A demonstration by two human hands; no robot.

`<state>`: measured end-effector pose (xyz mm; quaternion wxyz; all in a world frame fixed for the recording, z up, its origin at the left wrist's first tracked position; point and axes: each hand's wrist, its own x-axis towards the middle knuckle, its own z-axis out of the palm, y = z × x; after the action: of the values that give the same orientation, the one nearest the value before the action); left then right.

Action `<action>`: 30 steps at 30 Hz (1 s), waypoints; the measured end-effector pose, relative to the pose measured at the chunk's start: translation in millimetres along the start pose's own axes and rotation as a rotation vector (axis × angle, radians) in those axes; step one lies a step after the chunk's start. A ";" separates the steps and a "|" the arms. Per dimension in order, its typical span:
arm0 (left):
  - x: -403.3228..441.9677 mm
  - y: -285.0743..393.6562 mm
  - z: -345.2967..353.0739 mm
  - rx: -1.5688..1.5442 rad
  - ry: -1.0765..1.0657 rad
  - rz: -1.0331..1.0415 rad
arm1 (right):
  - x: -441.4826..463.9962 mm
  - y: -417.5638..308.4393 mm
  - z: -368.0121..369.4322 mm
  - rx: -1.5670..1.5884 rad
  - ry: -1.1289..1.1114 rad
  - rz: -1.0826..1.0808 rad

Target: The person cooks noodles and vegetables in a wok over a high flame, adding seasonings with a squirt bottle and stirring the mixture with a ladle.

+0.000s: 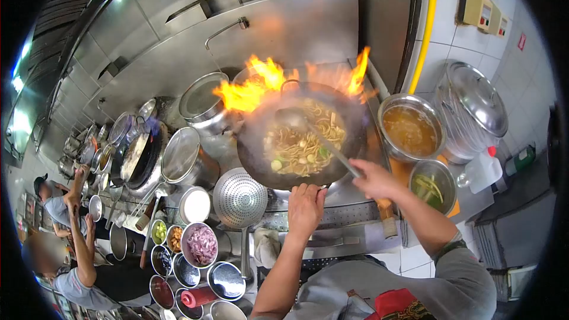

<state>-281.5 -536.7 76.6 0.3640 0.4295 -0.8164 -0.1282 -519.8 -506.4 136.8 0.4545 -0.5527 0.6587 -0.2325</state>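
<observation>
A large dark wok holds noodles with green pieces, and steam rises over them. My left hand is closed on the wok's near rim. In my right hand is the handle of a metal ladle, whose bowl rests among the noodles at the upper left of the food. Tall orange flames burn behind the wok's far rim.
A perforated strainer lies left of the wok, beside bowls of chopped onion and other ingredients. A pot of brown broth stands right. Two other people are at far left, near another wok.
</observation>
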 end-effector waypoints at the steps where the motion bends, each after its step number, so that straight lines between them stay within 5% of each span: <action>1: -0.6 -2.0 -1.9 0.003 -0.004 0.005 | -8.4 2.5 4.5 0.003 -0.017 -0.011; 5: 2.4 -1.4 -5.2 0.008 0.038 0.004 | -42.2 17.7 -45.1 0.053 -0.156 0.092; 12: -2.5 -2.0 -1.5 0.009 0.008 -0.005 | -6.3 -6.6 7.3 -0.031 -0.016 0.014; 15: -3.7 -4.5 -3.4 0.017 -0.001 -0.024 | -35.8 18.9 -25.1 0.055 -0.173 0.070; 19: -0.8 -3.4 -2.7 0.013 0.021 -0.027 | -40.6 5.7 -44.5 -0.122 -0.063 0.083; 22: -1.3 -4.0 -4.1 0.049 -0.100 -0.091 | -12.7 6.9 -3.7 -0.093 0.017 0.002; 27: -32.7 20.0 -46.6 0.028 0.066 -0.042 | -49.8 40.1 -33.0 0.218 -0.167 0.047; 30: -76.7 27.7 -81.1 0.028 0.016 -0.154 | -77.2 11.4 -40.6 -0.009 0.060 0.131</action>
<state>-213.2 -450.7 110.9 0.3537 0.4971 -0.7797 -0.1407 -562.3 -438.7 173.4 0.4463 -0.5030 0.7079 -0.2159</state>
